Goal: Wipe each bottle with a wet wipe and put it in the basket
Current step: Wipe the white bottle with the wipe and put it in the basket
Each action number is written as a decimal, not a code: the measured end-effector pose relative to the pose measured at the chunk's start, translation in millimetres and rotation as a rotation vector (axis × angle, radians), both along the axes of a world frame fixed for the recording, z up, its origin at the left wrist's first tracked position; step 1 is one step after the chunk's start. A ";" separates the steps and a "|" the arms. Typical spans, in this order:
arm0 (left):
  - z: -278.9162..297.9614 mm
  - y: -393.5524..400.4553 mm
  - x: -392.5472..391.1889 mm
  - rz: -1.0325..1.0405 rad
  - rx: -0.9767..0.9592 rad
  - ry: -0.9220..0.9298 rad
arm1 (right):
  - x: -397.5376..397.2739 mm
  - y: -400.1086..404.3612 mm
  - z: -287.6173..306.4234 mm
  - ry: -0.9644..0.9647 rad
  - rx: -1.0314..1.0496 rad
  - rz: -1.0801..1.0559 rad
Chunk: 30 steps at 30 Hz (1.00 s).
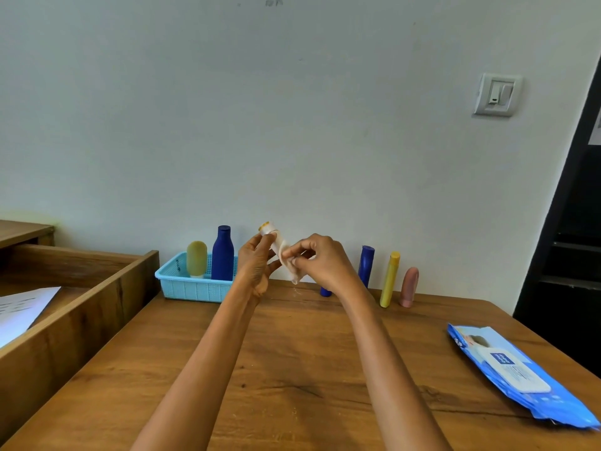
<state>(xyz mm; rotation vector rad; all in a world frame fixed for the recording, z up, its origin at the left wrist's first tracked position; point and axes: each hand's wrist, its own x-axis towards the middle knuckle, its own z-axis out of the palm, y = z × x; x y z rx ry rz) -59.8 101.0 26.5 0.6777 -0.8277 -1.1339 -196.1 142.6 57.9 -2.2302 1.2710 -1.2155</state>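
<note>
There, above the back of the wooden surface (292, 353), you held a small white bottle (272, 237) with a yellow-orange cap tilted in the air. Your left hand (255, 258) had its fingers (265, 242) curled round the bottle's upper part, just under the cap. Your right hand (320, 258) pinched a pale wet wipe (287, 263) between thumb and fingertips, pressing it against the lower part of the bottle; the loose end of the wipe hung down below your hands.

The light blue basket (192, 286) sat at the back left of the surface, just behind your left wrist. Two bottles stood upright in it: a yellow-green tube (196, 258) resting on its cap and a dark blue bottle (223, 252) beside it on the right.

To the right of your hands, a row of bottles stood near the wall: a dark blue one (367, 263), partly hidden by your right hand, then a slim yellow one (390, 279), then a pink tube (409, 287) standing cap down. Another dark blue piece (325, 291) showed under your right wrist; I could not tell whether it was a separate bottle.

The blue pack of wipes (517, 374) lay flat at the right edge of the surface, well apart from the bottles, its white flap closed.
</note>
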 end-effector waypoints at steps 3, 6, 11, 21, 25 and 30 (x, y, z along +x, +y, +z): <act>-1.4 -2.9 -0.2 0.043 0.054 0.002 | -0.7 -0.1 -2.6 0.062 0.024 -0.005; -3.2 -4.2 0.2 0.063 0.092 0.033 | -4.3 -2.7 -6.5 0.111 0.049 -0.022; -2.9 -2.0 -0.9 0.060 0.113 -0.013 | 3.4 -6.2 -14.8 0.069 -0.019 -0.084; 0.8 3.2 -0.8 -0.297 0.030 -0.124 | 13.5 -8.9 -12.9 -0.277 -0.022 -0.096; 0.7 3.1 4.3 -0.201 0.046 -0.083 | 17.0 -6.4 -16.3 -0.227 -0.043 -0.061; -2.4 1.6 5.7 -0.042 0.121 0.019 | 0.5 -4.7 -12.4 -0.100 0.133 -0.014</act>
